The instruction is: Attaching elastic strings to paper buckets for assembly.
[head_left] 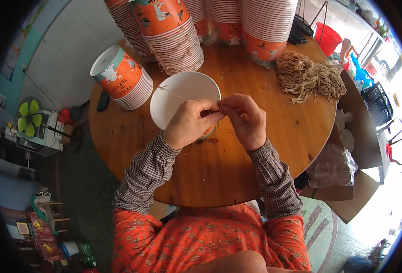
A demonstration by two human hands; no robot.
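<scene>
A white-lined paper bucket (164, 109) stands on the round wooden table in front of me, its mouth tipped toward me. A thin twine cord (173, 94) is knotted at the bucket's left rim and runs across the mouth to my fingers. My left hand (187, 122) pinches the cord between thumb and forefinger over the right part of the rim. Right beside it, my right hand (247, 120) is closed too, its fingertips pinched on the cord's end near the rim. The exact knot or hole between the fingertips is hidden.
Orange stacked buckets (128, 82) stand at the left; a taller stack with twine handles (176, 50) rises behind. Wrapped bucket stacks (267, 41) line the table's far side. A heap of loose twine (307, 77) lies at right, above an open cardboard box (360, 150). A green fan (29, 118) stands left.
</scene>
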